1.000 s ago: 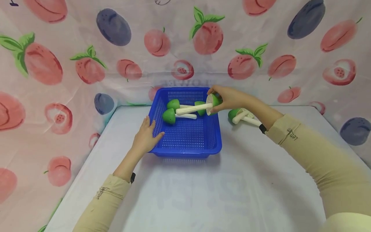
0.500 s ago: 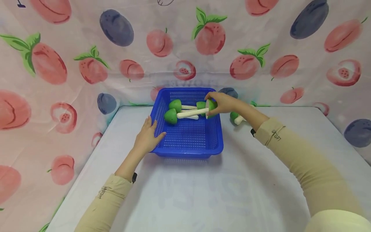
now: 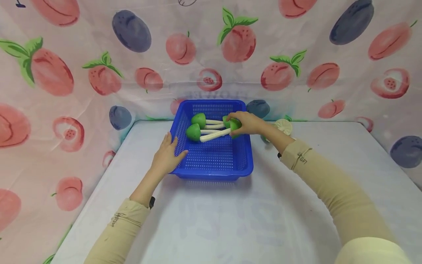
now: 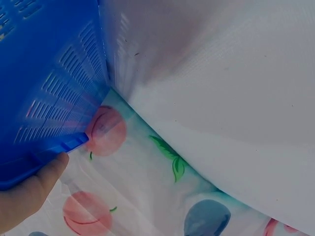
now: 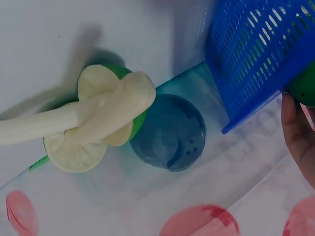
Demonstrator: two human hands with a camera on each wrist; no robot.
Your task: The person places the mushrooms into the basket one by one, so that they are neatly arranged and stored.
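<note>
In the head view, my right hand [image 3: 248, 122] grips a toy mushroom by its green cap [image 3: 235, 126], over the right side of the blue plastic basket [image 3: 212, 175]. Its white stem [image 3: 211, 136] points left and overlaps the mushrooms in the basket. Several of these lie at the back: two green caps [image 3: 193, 132] on the left, another [image 3: 226, 120] partly hidden by my right hand. My left hand [image 3: 166, 156] rests on the basket's left rim with fingers extended and thumb spread over the inside. The left wrist view shows a finger [image 4: 49, 172] touching the rim.
Right of the basket, more toy mushrooms lie on the white table [image 3: 263, 205]; the right wrist view shows their crossed white stems [image 5: 110, 110] and pale cap undersides [image 5: 76, 152]. A fruit-printed cloth [image 3: 244, 80] hangs behind the table.
My right hand has moved left and down with the toy mushroom, bringing it lower over the basket. My left hand has stayed on the rim.
</note>
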